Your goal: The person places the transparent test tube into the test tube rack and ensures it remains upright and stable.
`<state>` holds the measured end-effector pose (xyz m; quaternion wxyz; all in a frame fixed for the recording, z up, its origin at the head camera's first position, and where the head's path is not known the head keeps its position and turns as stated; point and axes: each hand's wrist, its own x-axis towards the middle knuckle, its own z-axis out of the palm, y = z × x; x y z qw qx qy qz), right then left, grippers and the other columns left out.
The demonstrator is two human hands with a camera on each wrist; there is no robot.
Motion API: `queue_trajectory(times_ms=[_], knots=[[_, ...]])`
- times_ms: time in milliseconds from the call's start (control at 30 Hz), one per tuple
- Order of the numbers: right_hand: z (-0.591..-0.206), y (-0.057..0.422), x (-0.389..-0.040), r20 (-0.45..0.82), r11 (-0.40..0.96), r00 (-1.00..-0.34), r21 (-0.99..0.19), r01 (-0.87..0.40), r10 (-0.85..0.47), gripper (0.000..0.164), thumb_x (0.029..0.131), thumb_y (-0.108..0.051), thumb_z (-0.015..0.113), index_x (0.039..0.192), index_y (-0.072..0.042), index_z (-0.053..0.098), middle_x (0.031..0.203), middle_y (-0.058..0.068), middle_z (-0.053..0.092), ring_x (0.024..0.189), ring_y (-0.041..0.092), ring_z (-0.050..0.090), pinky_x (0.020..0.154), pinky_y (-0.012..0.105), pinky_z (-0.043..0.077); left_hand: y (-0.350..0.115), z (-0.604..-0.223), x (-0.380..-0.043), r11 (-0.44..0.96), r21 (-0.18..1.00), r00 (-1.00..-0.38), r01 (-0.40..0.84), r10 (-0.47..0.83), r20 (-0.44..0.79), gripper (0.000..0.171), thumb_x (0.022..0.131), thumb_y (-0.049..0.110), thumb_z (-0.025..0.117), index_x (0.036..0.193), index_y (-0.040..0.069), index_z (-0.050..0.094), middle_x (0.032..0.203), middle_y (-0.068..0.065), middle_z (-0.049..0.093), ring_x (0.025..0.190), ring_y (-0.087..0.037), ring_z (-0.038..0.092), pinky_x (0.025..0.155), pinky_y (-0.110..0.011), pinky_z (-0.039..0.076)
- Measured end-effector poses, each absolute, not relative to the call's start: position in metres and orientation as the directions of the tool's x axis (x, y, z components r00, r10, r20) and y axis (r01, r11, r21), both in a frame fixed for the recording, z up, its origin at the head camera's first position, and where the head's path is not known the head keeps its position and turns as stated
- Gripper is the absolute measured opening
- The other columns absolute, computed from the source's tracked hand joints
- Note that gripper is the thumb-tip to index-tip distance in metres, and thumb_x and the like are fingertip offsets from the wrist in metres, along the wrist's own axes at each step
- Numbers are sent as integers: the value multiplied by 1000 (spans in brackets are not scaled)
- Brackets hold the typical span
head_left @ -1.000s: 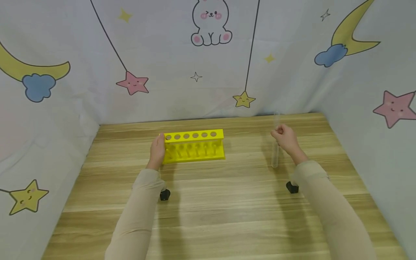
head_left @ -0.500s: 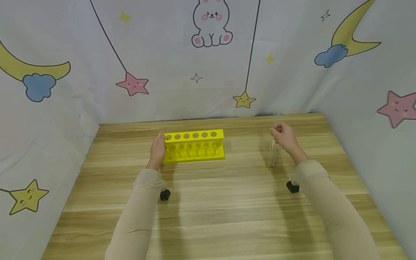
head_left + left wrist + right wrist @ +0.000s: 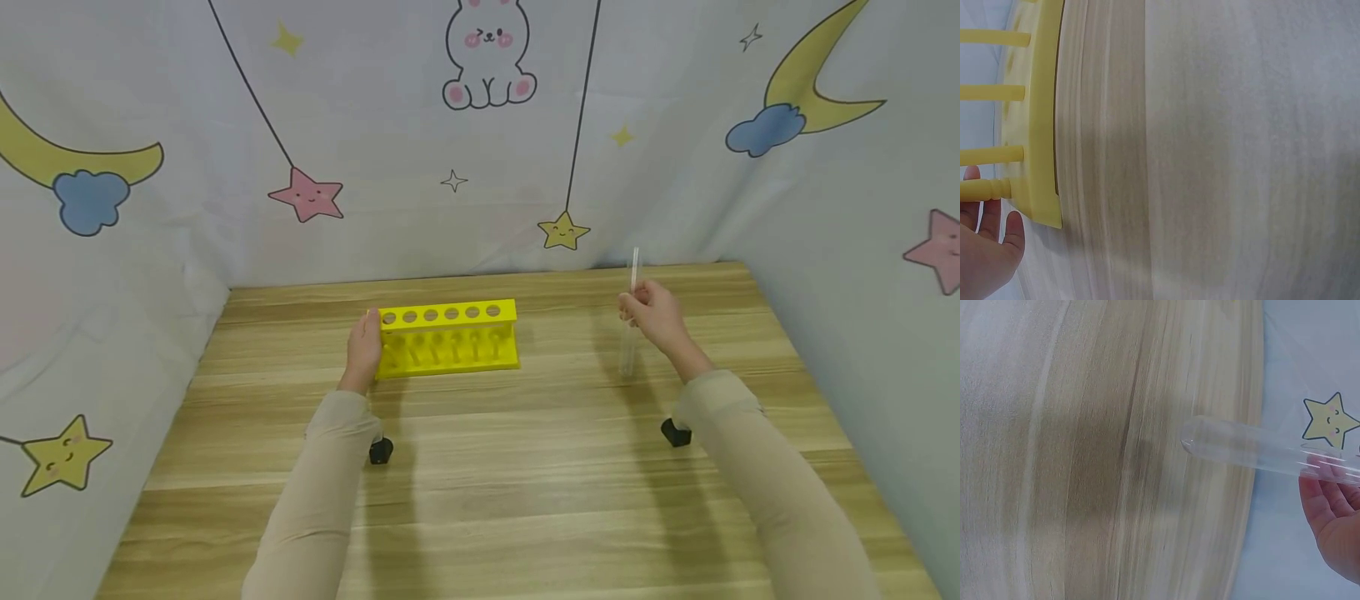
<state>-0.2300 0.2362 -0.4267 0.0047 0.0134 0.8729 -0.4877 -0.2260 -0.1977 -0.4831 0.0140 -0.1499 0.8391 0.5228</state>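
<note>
A yellow test tube rack (image 3: pixel 450 317) stands toward the back of the table, with a row of round holes along its top bar and pegs (image 3: pixel 992 92) below. My left hand (image 3: pixel 363 350) grips its left end; in the left wrist view the fingers (image 3: pixel 988 219) lie beside the end post. Off to the right, my right hand (image 3: pixel 656 315) pinches a clear test tube (image 3: pixel 627 354) around its middle. The tube is nearly upright, and its rounded closed end (image 3: pixel 1192 435) points down above the table. Part of the tube is hidden behind the fingers.
The wood-grain table (image 3: pixel 510 483) reaches back to a white cloth (image 3: pixel 390 225) printed with stars, moons and a bear. Cloth also hangs at both sides. A small black piece (image 3: pixel 381 451) shows at the left wrist, another (image 3: pixel 677 432) at the right.
My right hand has shifted slightly left with the test tube, whose lower end has risen a little. The left hand and the rack have stayed in place.
</note>
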Motion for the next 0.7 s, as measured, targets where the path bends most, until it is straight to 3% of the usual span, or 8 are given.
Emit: queue_trajectory(times_ms=[233, 600, 700], knots=[[-428, 239, -230, -25, 522, -1000, -853, 13, -15, 26, 90, -22, 47, 102, 2, 46, 96, 25, 59, 70, 13, 59, 63, 26, 51, -196, -482, -221, 399, 875, -953, -276, -235, -193, 50, 94, 49, 17, 91, 5, 40, 86, -8, 37, 88, -24, 37, 75, -33, 31], [-426, 238, -226, 29, 541, -999, -840, -39, -28, 28, 91, -23, 47, 104, 1, 46, 89, 18, 60, 77, 19, 58, 68, 29, 51, -194, -480, -215, 384, 882, -954, -272, -228, -195, 49, 94, 47, 18, 95, 4, 41, 89, -9, 37, 93, -25, 37, 79, -35, 31], [-426, 238, -226, 49, 542, -999, -838, -54, -24, 26, 90, -22, 48, 102, 2, 46, 85, 16, 60, 75, 18, 57, 66, 24, 49, -193, -479, -214, 380, 884, -953, -273, -232, -195, 48, 95, 46, 18, 96, 4, 41, 88, -10, 36, 93, -25, 36, 79, -35, 30]])
